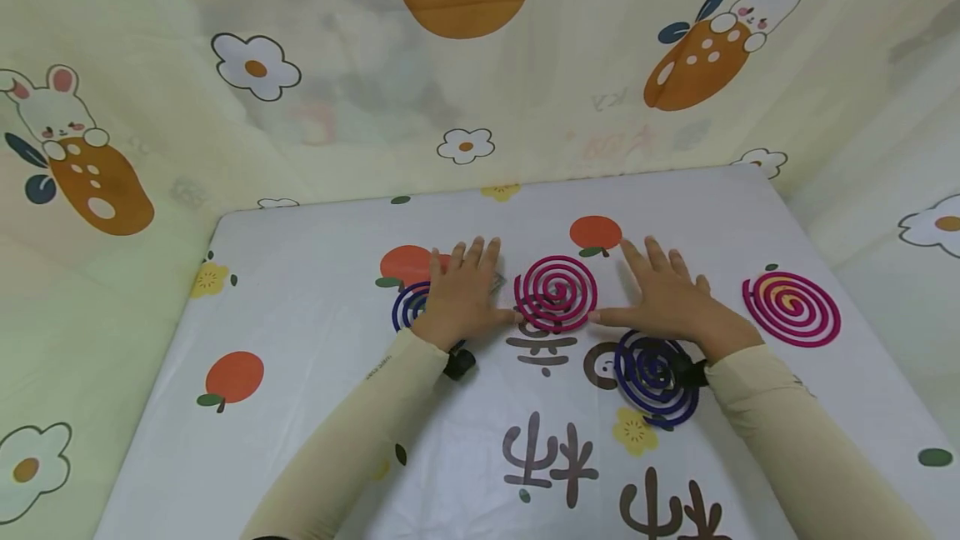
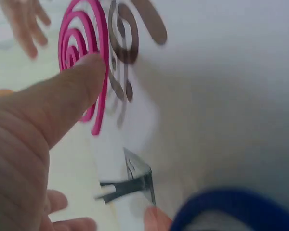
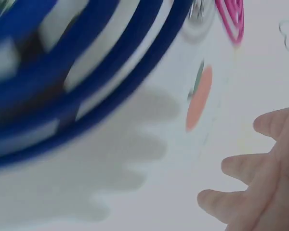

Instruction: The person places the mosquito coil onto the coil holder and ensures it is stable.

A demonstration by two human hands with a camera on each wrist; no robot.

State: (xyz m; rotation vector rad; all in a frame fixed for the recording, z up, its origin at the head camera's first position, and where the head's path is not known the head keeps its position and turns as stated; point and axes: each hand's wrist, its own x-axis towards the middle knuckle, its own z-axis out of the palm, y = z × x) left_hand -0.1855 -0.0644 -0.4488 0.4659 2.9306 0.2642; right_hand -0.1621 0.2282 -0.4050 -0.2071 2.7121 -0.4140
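Note:
My left hand (image 1: 465, 294) is spread with its fingers straight, its thumb tip at the left edge of a pink mosquito coil (image 1: 558, 292). In the left wrist view, that thumb overlaps the pink coil (image 2: 104, 72). On the other side, my right hand (image 1: 667, 298) is also spread, its thumb tip at the coil's right edge. A blue mosquito coil (image 1: 656, 375) lies below the right hand and wrist. Another blue coil (image 1: 405, 307) is partly hidden behind the left hand. Beside the left fingers stands a small metal coil stand (image 2: 130, 185).
A second pink coil (image 1: 791, 309) lies at the right of the table. The white tablecloth (image 1: 315, 290) carries printed oranges, flowers and characters. A patterned curtain (image 1: 337, 140) hangs behind the table and along its sides.

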